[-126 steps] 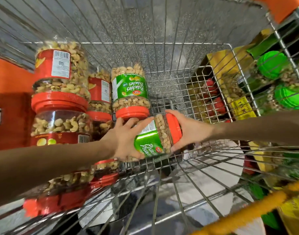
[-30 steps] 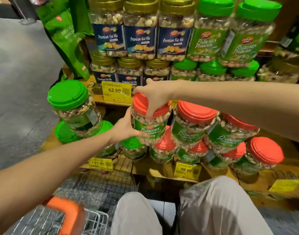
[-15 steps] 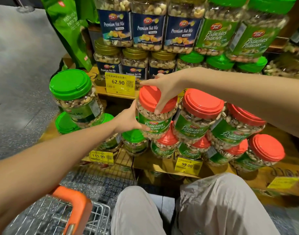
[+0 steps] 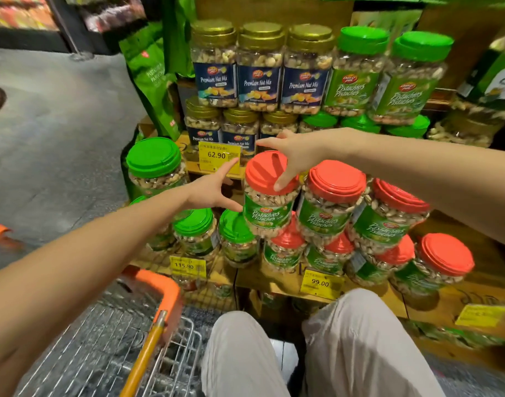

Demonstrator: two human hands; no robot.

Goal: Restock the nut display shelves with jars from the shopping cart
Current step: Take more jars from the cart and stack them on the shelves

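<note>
Supermarket aisle, with a wooden nut display shelf (image 4: 446, 299) ahead of and below both hands. Directly under the right hand (image 4: 298, 156), roughly upright at the left end of the upper row of pistachio jars: the red-lidded jar (image 4: 267, 209), stacked on the jars beneath and touching the neighbouring jar (image 4: 330, 209) on its right. Right hand spread over the red lid (image 4: 261, 173), fingers straight, thumb tip resting on the lid's near edge, gripping nothing. Left hand (image 4: 209, 191) likewise released, fingers splayed, one fingertip at or just beside the jar's left side; cannot tell whether touching. Below the left hand, green-lidded jars (image 4: 235, 239); just beyond it, a yellow price tag (image 4: 219, 156). Beside the left forearm, toward the body, the shopping cart (image 4: 102, 353) with its orange handle (image 4: 162, 290); contents out of view. Reads as the tail of a placing step: jar seated in the row, hands no longer holding it. Likely calls next for drawing both hands clear without nudging the stack, then turning to the cart for another jar, gripped at lid and body, and finding a level seat for it in the display.
</note>
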